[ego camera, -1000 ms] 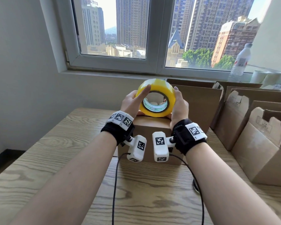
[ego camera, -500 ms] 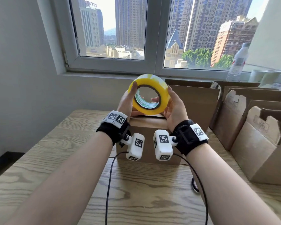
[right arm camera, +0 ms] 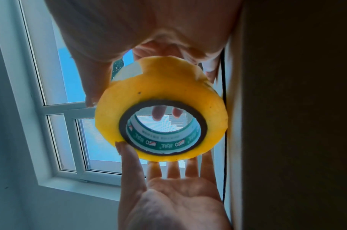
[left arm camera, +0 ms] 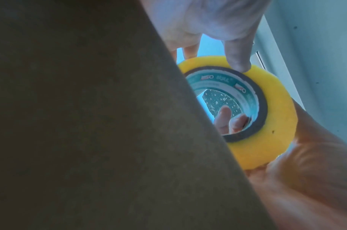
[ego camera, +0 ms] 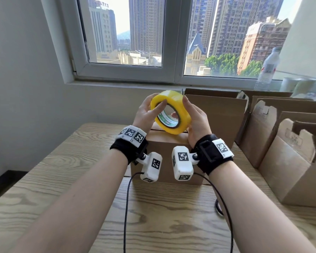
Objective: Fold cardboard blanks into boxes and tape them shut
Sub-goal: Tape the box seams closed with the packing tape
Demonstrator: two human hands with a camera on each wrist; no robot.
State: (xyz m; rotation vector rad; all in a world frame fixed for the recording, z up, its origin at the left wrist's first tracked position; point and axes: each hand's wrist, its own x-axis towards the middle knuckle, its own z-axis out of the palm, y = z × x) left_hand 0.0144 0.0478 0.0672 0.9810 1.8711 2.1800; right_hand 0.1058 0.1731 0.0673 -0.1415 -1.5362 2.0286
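Tape roll: a yellow tape roll is held up in the air between both hands, above the closed cardboard box; its open core faces toward the person and it is tilted, the far side higher.
Left grip: the left hand is at the left side of the roll. The thumb lies across the yellow face near the core edge and the fingers go behind the roll. In the right wrist view the left hand shows the palm, with the fingers spread under the outer band.
Right grip: the right hand cups the right side of the roll, palm against the outer band, the fingers curled around the far side. Fingertips show through the core in the left wrist view.
Tape end: in the right wrist view a pale patch with a torn edge lies on the outer band of the roll, close to the right hand; whether it is lifted I cannot tell.
Box: it stands on the wooden surface, directly below the roll, not touching it.
Other boxes: open cardboard boxes stand at the right on the surface.
Window sill: a plastic bottle stands there.
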